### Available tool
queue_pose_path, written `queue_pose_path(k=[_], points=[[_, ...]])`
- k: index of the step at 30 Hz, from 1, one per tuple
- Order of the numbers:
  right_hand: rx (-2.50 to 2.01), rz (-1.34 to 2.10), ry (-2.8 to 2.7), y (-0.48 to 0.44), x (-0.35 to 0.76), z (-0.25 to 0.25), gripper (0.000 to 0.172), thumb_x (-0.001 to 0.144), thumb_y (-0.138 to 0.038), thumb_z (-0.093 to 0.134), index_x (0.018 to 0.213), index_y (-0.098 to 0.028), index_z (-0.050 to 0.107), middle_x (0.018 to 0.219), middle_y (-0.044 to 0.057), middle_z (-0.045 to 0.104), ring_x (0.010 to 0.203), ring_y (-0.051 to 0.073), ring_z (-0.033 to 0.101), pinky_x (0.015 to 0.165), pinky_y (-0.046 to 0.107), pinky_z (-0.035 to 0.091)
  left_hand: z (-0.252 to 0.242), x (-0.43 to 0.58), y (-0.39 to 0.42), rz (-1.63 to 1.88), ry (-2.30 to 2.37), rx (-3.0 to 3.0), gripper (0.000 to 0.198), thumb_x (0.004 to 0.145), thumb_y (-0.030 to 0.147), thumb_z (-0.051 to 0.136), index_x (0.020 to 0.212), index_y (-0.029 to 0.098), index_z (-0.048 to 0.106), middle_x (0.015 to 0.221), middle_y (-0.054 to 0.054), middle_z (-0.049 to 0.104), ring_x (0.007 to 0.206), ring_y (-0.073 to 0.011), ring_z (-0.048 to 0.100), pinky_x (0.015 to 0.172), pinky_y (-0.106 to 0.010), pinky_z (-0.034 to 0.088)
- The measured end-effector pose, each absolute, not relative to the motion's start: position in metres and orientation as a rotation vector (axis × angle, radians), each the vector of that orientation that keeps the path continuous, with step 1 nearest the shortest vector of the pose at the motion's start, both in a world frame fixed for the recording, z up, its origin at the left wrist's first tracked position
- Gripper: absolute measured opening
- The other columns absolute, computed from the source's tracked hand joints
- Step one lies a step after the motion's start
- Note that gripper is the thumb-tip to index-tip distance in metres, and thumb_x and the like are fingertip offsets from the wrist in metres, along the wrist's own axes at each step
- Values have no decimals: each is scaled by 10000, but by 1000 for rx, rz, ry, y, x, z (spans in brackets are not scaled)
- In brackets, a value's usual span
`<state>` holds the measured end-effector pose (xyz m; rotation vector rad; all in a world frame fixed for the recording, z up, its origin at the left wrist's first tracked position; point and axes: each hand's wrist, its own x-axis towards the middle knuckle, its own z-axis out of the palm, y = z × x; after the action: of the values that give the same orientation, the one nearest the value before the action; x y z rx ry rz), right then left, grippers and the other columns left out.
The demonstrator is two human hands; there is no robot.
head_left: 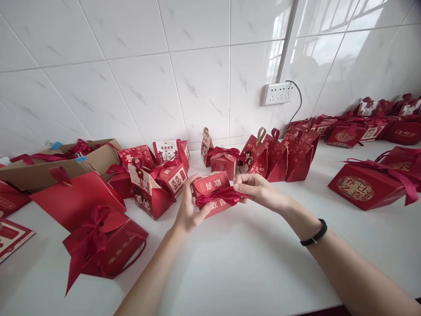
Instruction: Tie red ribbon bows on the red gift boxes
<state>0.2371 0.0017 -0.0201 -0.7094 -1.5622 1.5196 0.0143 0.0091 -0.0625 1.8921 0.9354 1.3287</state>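
Hands meet at the middle of the white worktop [250,259], both on a small red box [210,185] that sits low over the surface, whether resting on it or just lifted I cannot tell. The left hand [189,213] is clamped on the box's left end, thumb on the near side and fingers curled over the top. The right hand [259,189] grips the right end, its fingertips pinched together where the dark red ribbon [219,196] crosses the box in a bow. A black wristband [314,233] circles the right wrist.

Just left of the held box stands a cluster of red boxes [158,184], some printed with white labels. Behind it, near the tiled wall [148,79], a row of taller boxes with loop handles [283,156] stands upright. Nearer on the left lies a red bag with a large bow [105,245], tipped on its side, and behind that an open cardboard carton [49,169] holds more red ribbon. Well apart on the right sits a wide flat red box [368,186], with further red boxes [371,127] crowded at the far end. A white socket strip [277,93] is fixed to the wall above.
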Motion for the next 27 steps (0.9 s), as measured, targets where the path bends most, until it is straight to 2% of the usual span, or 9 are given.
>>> queue_pose_path(k=[5, 8, 12, 15, 17, 19, 22, 24, 27], points=[[-658, 1590, -1439, 2, 231, -24, 307, 805, -340, 647, 634, -163, 464, 561, -44, 469, 515, 71, 416, 542, 241, 301, -60, 17, 6, 1323, 909, 1888, 706, 708, 272, 633, 1308, 211, 266, 1335, -143, 387, 1147, -286, 493, 947, -412, 447], [-657, 1573, -1386, 1, 234, -17, 352, 778, -391, 652, 605, -177, 432, 517, -57, 390, 478, 73, 363, 512, 246, 271, -60, 16, 8, 1319, 911, 1890, 701, 699, 270, 641, 1293, 198, 275, 1299, -144, 420, 1156, -288, 482, 978, -425, 420], [-705, 1238, -1291, -7, 253, 5, 473, 761, -528, 563, 542, -220, 279, 494, -60, 246, 450, 97, 287, 502, 280, 310, -62, 11, 13, 1319, 977, 1829, 725, 701, 293, 636, 1311, 168, 264, 1203, -141, 497, 1076, -283, 534, 971, -451, 415], [-584, 1015, -1260, -18, 268, 17, 564, 718, -575, 585, 514, -217, 199, 459, -59, 190, 435, 112, 298, 508, 283, 365, -63, 8, 14, 1340, 1035, 1821, 715, 704, 303, 636, 1309, 173, 278, 1198, -131, 501, 1085, -282, 527, 976, -455, 408], [-367, 1185, -1438, -24, 273, 17, 576, 681, -574, 648, 458, -216, 256, 396, -56, 250, 406, 108, 368, 499, 268, 390, -62, 8, 14, 1348, 1033, 1833, 688, 713, 314, 631, 1294, 176, 289, 1195, -127, 505, 1109, -282, 514, 982, -451, 404], [-67, 1577, -1833, -26, 273, 13, 527, 658, -621, 661, 426, -221, 408, 387, -28, 409, 418, 128, 491, 514, 275, 433, -62, 9, 15, 1352, 999, 1819, 676, 724, 342, 622, 1286, 178, 284, 1188, -129, 510, 1121, -287, 510, 965, -441, 419], [173, 2097, -2306, -22, 267, 7, 514, 639, -688, 629, 572, -179, 625, 575, 63, 622, 552, 184, 622, 575, 304, 486, -62, 11, 16, 1364, 964, 1788, 678, 731, 369, 613, 1289, 181, 275, 1219, -139, 483, 1124, -289, 512, 952, -432, 433], [-161, 2046, -2231, -18, 258, 4, 475, 683, -635, 635, 652, -161, 655, 635, 60, 639, 556, 157, 607, 569, 282, 476, -62, 11, 15, 1384, 974, 1830, 671, 718, 352, 621, 1279, 180, 296, 1236, -142, 465, 1123, -287, 509, 958, -435, 427], [-796, 1431, -1830, -14, 238, -4, 397, 760, -537, 618, 628, -164, 617, 599, 9, 590, 520, 98, 519, 535, 237, 423, -60, 13, 12, 1395, 1013, 1892, 652, 701, 325, 625, 1259, 176, 322, 1227, -137, 473, 1125, -286, 502, 949, -430, 430]])
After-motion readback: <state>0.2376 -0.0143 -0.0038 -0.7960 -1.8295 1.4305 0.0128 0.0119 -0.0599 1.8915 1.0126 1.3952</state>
